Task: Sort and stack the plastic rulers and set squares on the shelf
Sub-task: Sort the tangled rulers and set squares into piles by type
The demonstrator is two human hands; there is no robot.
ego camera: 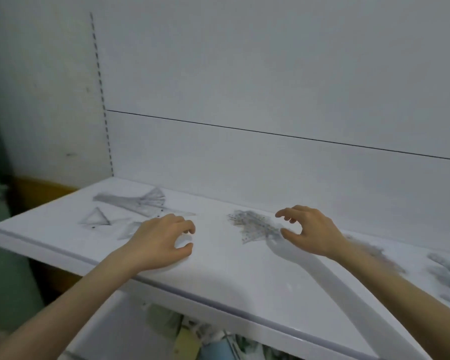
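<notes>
Left hand (161,242) over the front half of the shelf (218,279), near its left end: fingers curled in, grip half open, empty. Right hand (311,232) mid-shelf, clawed wider, thumb and fingers apart, also empty; it sits just beside the speckled pile (252,226), contact not determinable. Judged step: gathering that pile. Clear plastic lying flat on a smooth shelf will likely skate, so close both hands in from opposite sides, square the edges, then lift; single flat pieces are probably easiest slid to the front edge first. Count, front to back: hands 2; speckled pile 1; lone set square (95,219) 1; a paler triangular piece (129,229) partly behind the left hand 1; fanned rulers (140,201) toward the back left corner, 1 group; grey heap (447,276) at the right end, at least 1. Pieces per pile too blurred to count.
</notes>
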